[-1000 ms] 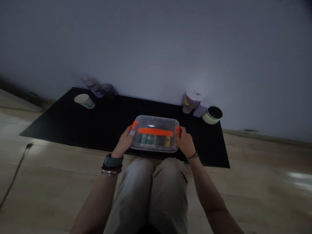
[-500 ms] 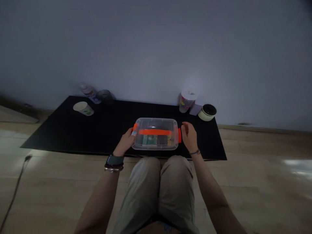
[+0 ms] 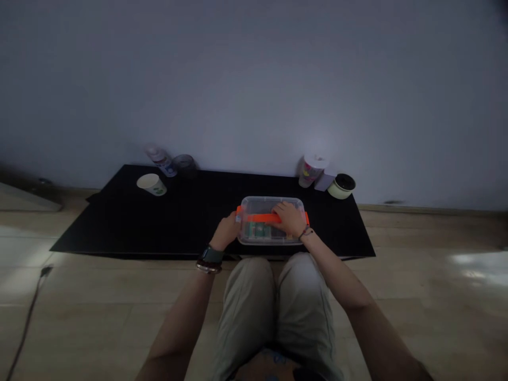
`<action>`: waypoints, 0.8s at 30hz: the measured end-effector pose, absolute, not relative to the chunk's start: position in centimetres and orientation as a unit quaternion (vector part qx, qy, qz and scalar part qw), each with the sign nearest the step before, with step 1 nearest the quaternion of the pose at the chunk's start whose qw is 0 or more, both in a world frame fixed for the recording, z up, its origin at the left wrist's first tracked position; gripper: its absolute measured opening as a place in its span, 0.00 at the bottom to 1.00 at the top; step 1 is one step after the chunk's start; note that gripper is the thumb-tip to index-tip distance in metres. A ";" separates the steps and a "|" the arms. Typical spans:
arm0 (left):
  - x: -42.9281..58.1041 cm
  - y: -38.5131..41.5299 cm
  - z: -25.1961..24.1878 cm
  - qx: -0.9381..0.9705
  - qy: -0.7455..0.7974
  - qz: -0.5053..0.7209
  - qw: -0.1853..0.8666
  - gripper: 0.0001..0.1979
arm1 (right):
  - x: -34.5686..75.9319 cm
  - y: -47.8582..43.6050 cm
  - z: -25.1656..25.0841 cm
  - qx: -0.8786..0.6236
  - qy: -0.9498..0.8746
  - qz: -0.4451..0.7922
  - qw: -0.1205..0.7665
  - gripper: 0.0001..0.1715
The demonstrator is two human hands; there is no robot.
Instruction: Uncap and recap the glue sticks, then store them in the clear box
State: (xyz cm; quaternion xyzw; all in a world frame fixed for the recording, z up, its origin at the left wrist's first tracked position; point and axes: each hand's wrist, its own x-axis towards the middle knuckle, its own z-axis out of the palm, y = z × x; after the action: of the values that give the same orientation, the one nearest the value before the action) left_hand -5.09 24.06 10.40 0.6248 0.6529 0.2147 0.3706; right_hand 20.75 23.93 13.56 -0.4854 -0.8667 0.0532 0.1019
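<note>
A clear plastic storage box (image 3: 254, 238) with a lid rests on the black table near its front edge. An orange handle (image 3: 260, 217) crosses the lid, and green and yellow items show dimly inside. My left hand (image 3: 227, 230) is closed at the box's left end, by the orange latch (image 3: 238, 212); its fingertips are partly hidden. Over the right half of the lid, my right hand (image 3: 289, 219) has its fingers closed around the right part of the handle. Part of the right orange latch (image 3: 307, 218) peeks out beyond it.
At the table's (image 3: 159, 227) back left stand a paper cup (image 3: 153, 185), a bottle (image 3: 162, 162) and a dark round container (image 3: 185, 165). Towards the back right are a lidded cup (image 3: 310, 172), a small pale box (image 3: 324, 181) and a cream container (image 3: 341, 187). A wall rises behind.
My right hand has gone from beside the box's right latch onto the lid and handle. My left hand stays at the left end. The whole view has shifted slightly.
</note>
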 end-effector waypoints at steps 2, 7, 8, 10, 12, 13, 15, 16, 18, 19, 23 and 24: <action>-5.4 24.3 9.0 0.553 0.615 0.312 0.468 0.20 | 20.8 24.0 13.6 -0.485 -0.867 0.049 0.100 0.26; -5.4 24.0 6.5 0.486 0.553 0.391 0.552 0.29 | 21.3 23.8 13.8 -0.481 -0.868 0.046 0.115 0.20; -5.3 23.9 6.3 0.484 0.547 0.400 0.554 0.29 | 21.4 23.7 13.7 -0.480 -0.868 0.050 0.120 0.19; -5.1 24.0 6.3 0.486 0.540 0.416 0.548 0.29 | 21.8 23.4 13.5 -0.480 -0.864 0.062 0.138 0.18; -4.9 24.2 6.4 0.490 0.541 0.426 0.535 0.27 | 22.3 23.2 13.3 -0.483 -0.855 0.079 0.173 0.17; -4.8 24.3 6.5 0.490 0.544 0.428 0.530 0.26 | 22.6 23.2 13.2 -0.485 -0.846 0.092 0.203 0.17; -4.7 24.4 6.6 0.486 0.551 0.428 0.526 0.25 | 23.5 23.5 13.5 -0.496 -0.808 0.125 0.293 0.18; -4.7 24.4 6.6 0.480 0.555 0.429 0.527 0.25 | 24.3 23.8 13.8 -0.505 -0.776 0.141 0.350 0.20; -4.8 24.2 6.6 0.462 0.563 0.434 0.531 0.26 | 26.4 24.3 14.9 -0.527 -0.696 0.154 0.463 0.22; -4.9 24.0 6.5 0.450 0.565 0.438 0.535 0.26 | 27.8 24.4 15.5 -0.542 -0.657 0.146 0.504 0.23; -5.2 23.1 6.2 0.409 0.570 0.448 0.554 0.31 | 33.9 23.7 16.7 -0.653 -0.600 0.073 0.456 0.27; -5.2 22.9 6.1 0.404 0.568 0.453 0.556 0.32 | 35.1 23.2 16.4 -0.690 -0.603 0.065 0.395 0.27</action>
State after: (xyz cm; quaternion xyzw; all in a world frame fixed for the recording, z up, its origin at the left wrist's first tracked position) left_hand -5.21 22.91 6.09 0.4035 0.5679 0.4529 0.5564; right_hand 35.12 23.22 16.39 -0.6903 -0.6025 0.0647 0.3952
